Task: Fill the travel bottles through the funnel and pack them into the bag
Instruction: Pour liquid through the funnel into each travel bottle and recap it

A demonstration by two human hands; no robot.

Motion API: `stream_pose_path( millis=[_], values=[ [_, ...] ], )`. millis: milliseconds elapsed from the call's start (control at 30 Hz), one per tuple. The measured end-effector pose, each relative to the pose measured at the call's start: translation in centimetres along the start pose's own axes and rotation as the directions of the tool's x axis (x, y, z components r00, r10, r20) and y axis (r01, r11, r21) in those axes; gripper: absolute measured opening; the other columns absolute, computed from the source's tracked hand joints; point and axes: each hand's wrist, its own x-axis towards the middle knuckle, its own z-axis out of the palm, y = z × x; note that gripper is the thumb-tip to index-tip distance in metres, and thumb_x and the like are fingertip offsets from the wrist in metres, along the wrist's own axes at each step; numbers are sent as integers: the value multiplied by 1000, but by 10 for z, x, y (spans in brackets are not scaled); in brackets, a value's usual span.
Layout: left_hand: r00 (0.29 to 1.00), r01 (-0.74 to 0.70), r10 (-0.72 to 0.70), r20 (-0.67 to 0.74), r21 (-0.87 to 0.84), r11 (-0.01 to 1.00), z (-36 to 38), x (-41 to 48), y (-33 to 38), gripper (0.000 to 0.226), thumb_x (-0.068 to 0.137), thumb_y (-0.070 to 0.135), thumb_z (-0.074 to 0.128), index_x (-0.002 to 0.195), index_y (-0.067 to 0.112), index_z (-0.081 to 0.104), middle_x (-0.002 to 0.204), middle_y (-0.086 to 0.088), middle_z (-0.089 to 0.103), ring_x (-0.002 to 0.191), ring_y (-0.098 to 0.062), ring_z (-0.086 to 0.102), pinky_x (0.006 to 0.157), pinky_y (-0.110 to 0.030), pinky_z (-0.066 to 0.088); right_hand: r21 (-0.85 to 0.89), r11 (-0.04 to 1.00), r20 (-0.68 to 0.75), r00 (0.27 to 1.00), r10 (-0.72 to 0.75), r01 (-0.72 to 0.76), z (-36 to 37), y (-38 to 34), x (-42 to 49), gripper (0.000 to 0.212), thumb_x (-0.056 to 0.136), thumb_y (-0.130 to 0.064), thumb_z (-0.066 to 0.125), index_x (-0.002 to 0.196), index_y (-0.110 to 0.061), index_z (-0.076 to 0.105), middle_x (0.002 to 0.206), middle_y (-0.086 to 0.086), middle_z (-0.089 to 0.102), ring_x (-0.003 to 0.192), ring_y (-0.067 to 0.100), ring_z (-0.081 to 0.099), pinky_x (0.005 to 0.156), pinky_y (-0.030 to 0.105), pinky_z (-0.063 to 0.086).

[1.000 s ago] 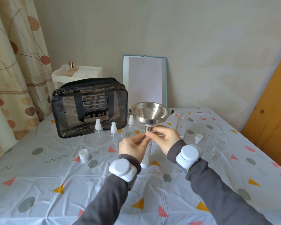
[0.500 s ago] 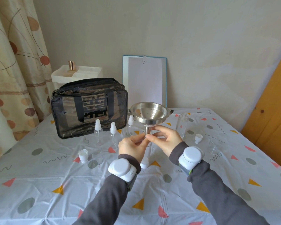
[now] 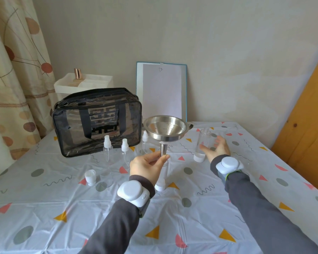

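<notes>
- My left hand [image 3: 147, 166] pinches the spout of the steel funnel [image 3: 166, 129], seated in an upright clear bottle [image 3: 163, 173].
- My right hand [image 3: 216, 148], fingers spread and empty, is nearer the tall upright bottle [image 3: 203, 143] right of the funnel.
- Three spray bottles [image 3: 107, 149] stand left of the funnel, before one bag [image 3: 97, 121].

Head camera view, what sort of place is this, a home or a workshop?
Most likely a room in a home: a patterned beige curtain hangs at the left, a table with a white shape-printed tablecloth stands against a plain painted wall, and a white plastic organiser tray sits behind.
</notes>
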Motion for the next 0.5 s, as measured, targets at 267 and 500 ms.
stream_pose_path(
  millis=[267, 500],
  values=[
    [999, -35, 34, 19, 44, 998, -2, 0, -1, 6, 73, 32, 76, 77, 32, 72, 59, 30, 63, 70, 12, 62, 67, 0, 45, -29, 999, 136, 990, 45, -41, 16, -5, 21, 70, 83, -28, 66, 139, -9, 27, 138, 13, 45, 122, 33, 46, 101, 37, 35],
    [1000, -15, 15, 5, 68, 998, -3, -2, -2, 7, 73, 32, 76, 78, 33, 72, 57, 32, 60, 68, 15, 61, 65, -2, 45, -133, 991, 113, 993, 23, -8, 16, -6, 20, 50, 88, -22, 59, 128, 0, 36, 124, 21, 52, 113, 36, 51, 93, 35, 38]
  ],
)
